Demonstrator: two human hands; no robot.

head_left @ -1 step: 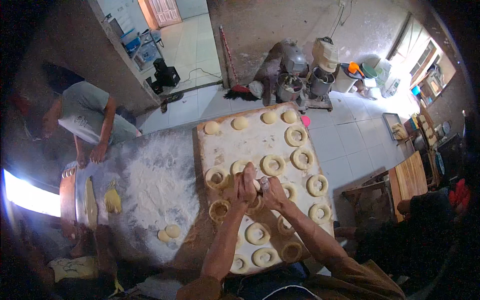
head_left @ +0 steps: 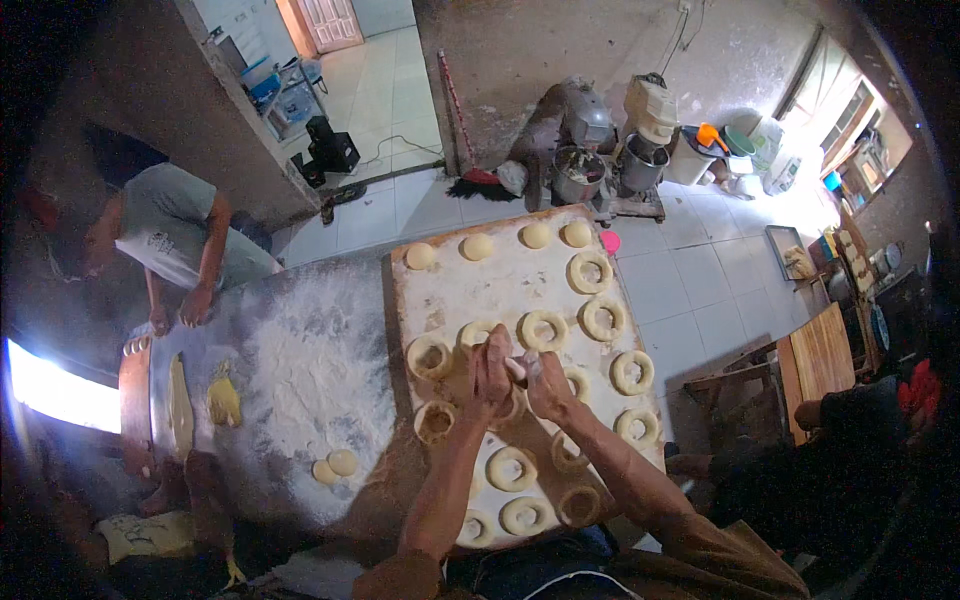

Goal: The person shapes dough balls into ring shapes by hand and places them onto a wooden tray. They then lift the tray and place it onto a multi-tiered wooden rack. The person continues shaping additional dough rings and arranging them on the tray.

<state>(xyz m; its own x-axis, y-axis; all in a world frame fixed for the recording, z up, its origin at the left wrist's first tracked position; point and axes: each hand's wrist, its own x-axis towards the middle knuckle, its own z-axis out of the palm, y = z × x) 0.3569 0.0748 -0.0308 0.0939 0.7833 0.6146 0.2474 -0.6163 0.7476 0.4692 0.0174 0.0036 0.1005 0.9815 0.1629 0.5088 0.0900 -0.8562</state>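
Over the middle of a floured board point(head_left: 455, 300), my left hand point(head_left: 490, 370) and my right hand point(head_left: 547, 385) meet with closed fingers. A small pale piece of dough point(head_left: 516, 368) appears to be pinched between them, mostly hidden by the fingers. Several dough rings point(head_left: 574, 272) lie on the board around and beneath my hands; my forearms shade the nearer ones. Along the board's far edge sits a row of round dough balls point(head_left: 420, 256).
Flour point(head_left: 315, 370) covers the table left of the board, near two dough balls point(head_left: 343, 462). At far left, a person point(head_left: 165, 220) leans over a yellowish dough strip point(head_left: 180, 400). Mixers point(head_left: 583, 115) stand by the back wall. A wooden surface point(head_left: 822, 350) is at right.
My hands shift very slightly against each other, and the pale piece between them looks longer and more tilted. The board appears a few pixels further left in view.
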